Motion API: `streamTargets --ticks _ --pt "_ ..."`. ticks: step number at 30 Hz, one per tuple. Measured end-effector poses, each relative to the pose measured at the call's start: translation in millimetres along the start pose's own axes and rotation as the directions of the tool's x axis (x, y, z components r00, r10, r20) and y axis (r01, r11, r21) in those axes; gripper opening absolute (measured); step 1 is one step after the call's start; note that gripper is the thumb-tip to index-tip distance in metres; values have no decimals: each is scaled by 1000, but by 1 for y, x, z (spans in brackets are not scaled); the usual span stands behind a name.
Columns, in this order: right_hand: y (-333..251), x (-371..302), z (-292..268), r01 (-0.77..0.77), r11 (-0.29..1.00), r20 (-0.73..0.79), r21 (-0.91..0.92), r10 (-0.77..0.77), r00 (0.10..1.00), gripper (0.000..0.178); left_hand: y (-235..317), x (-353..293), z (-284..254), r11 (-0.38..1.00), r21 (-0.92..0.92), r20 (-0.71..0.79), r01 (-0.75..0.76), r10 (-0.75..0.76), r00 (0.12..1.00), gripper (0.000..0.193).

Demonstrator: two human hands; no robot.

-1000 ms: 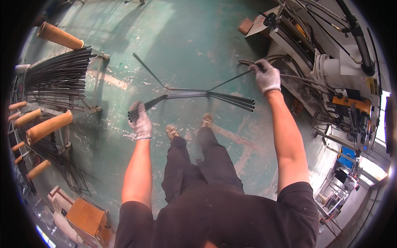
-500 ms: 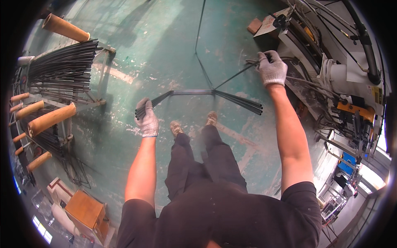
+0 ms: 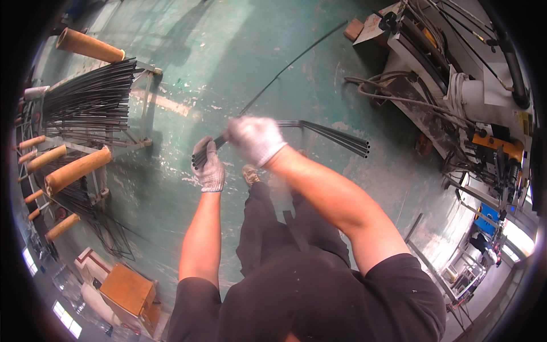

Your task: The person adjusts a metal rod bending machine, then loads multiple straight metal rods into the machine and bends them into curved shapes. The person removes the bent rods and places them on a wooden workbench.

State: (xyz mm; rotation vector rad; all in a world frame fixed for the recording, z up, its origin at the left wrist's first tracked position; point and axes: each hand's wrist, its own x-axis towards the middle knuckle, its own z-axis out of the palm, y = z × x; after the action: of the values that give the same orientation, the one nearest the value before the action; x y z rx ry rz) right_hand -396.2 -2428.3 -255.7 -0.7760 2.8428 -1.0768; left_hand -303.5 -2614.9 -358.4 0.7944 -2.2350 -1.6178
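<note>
My left hand (image 3: 209,166), in a white work glove, grips one end of a bundle of bent dark metal tubes (image 3: 336,137) that reaches out to the right above the green floor. My right hand (image 3: 254,139), also gloved, is closed on a single long bent tube (image 3: 288,68) just right of my left hand. That tube runs up and away toward the top of the picture. Both hands are close together in front of my body, and my legs and one shoe show below them.
A rack (image 3: 91,102) stacked with dark bent tubes and padded brown arms (image 3: 77,170) stands at the left. A grey tube-bending machine (image 3: 456,91) with cables fills the right side. A brown box (image 3: 128,290) sits at the lower left.
My right hand has swung from the machine at the right over to my left hand, bringing a single bent tube with it. My left hand has kept the bundle, raised slightly.
</note>
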Motion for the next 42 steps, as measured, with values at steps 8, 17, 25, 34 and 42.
streamTargets --ticks 8,17,25,34,42 --pt "-54 3 25 46 986 200 160 -78 977 21 -75 6 -24 944 -308 141 -122 172 975 38" --pt "-31 -2 -2 91 985 201 147 -120 972 25 -50 0 -11 952 -133 49 -275 283 958 44" --pt "191 10 -177 -406 729 15 -551 495 869 33 -6 1 5 990 5 -46 -139 139 989 24" --pt "160 -52 -213 -377 812 158 -445 486 860 26 1 1 2 995 44 -70 -87 90 993 21" --pt "140 -103 -227 -472 829 226 -301 543 809 27 9 9 13 999 34 -67 -40 42 997 19"
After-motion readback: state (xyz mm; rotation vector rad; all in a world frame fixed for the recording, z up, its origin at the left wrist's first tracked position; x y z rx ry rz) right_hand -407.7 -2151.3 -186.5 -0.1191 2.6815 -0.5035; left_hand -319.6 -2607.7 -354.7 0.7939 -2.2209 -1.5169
